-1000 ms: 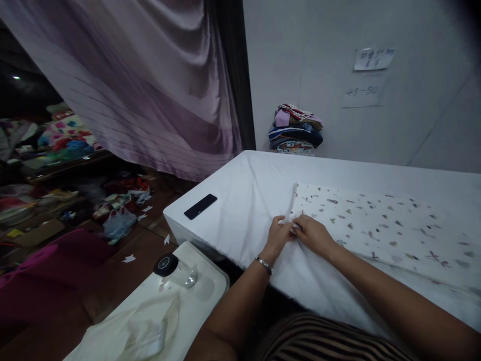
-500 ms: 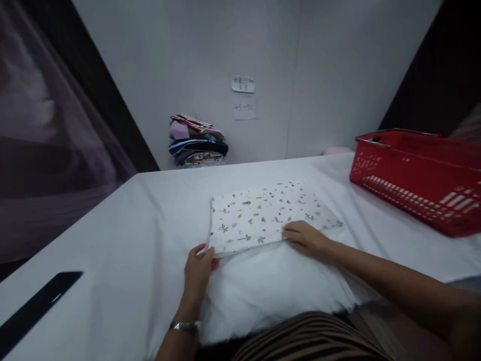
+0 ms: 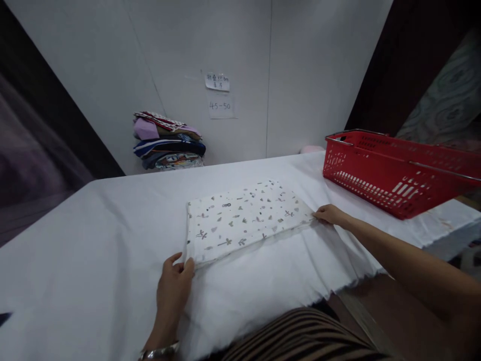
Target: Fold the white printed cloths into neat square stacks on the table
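A folded white cloth (image 3: 240, 215) printed with small grey-green and brown plant shapes lies flat on the white-covered table (image 3: 112, 235). My left hand (image 3: 175, 281) pinches its near left corner between thumb and fingers, with the other fingers partly hidden. At the near right corner, my right hand (image 3: 330, 215) grips the cloth's edge with the fingertips closed. The cloth is a rough rectangle in several layers, its near edge running between my hands.
A red plastic basket (image 3: 368, 170) with metal handles stands on the table's right side. Beyond the far edge is a stack of folded fabrics (image 3: 169, 143) against the grey wall. Two paper notes (image 3: 220, 103) hang above. A dark object (image 3: 4, 318) shows at the left edge.
My right hand has slid right along the cloth's near edge to its right corner. The left hand keeps to the left corner. The view has turned right.
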The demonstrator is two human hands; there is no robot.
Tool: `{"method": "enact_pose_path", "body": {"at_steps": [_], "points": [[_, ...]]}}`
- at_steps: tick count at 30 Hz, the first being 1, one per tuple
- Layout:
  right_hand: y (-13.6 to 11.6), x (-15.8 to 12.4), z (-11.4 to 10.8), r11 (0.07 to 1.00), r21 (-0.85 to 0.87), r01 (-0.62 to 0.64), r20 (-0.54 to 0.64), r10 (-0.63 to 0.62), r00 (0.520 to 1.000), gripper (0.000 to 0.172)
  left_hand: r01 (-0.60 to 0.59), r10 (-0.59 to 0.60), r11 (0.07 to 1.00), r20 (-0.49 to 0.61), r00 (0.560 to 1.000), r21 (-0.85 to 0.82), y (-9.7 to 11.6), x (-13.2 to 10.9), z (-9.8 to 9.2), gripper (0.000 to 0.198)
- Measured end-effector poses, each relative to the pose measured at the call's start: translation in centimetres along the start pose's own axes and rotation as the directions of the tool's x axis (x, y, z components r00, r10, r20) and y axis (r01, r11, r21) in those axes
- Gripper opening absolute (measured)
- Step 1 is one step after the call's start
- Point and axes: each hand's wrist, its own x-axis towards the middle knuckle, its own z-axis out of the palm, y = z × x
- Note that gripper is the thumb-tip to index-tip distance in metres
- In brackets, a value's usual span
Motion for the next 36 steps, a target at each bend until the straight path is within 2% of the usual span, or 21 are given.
{"method": "enact_pose_path", "body": {"at_steps": [7,13,18,25,30,33,36], "points": [[-1.6,-0.2,-0.6,0.976,0.193,-0.103,0.156,0.073,0.985,0.029,0.023,-0.021,0.999,0.036,0.999,-0.033,-0.4,0.3,0.0,0.048],[-1.2,0.3,-0.4,0.965,0.134,-0.225,0.266,0.184,0.946,0.027,0.034,-0.031,0.998,0.037,0.999,-0.061,-0.5,0.3,0.1,0.051],[-1.5,0.9,-0.6,0.972,0.069,-0.223,0.258,0.199,0.945,0.028,0.035,-0.032,0.994,0.030,0.999,-0.102,-1.0,0.5,0.2,0.054],[-1.9,1.1,0.2,0.963,0.081,-0.258,0.236,0.233,0.943,0.023,0.020,-0.018,0.996,0.030,0.999,-0.092,-1.0,0.5,0.2,0.053],[-2.5,0.8,0.8,0.956,0.150,-0.252,0.199,0.221,0.955,0.022,-0.001,0.003,0.997,0.033,0.999,-0.072,-0.9,0.5,0.1,0.050],[-2.5,0.4,0.3,0.949,0.235,-0.210,0.181,0.170,0.969,0.020,-0.033,0.035,0.998,0.027,0.999,-0.052,-0.9,0.4,0.0,0.047],[-1.5,0.0,-0.6,0.937,0.294,-0.190,0.152,0.151,0.977,0.018,-0.047,0.046,0.997,0.033,0.998,0.057,-0.5,-0.2,0.0,0.043]]}}
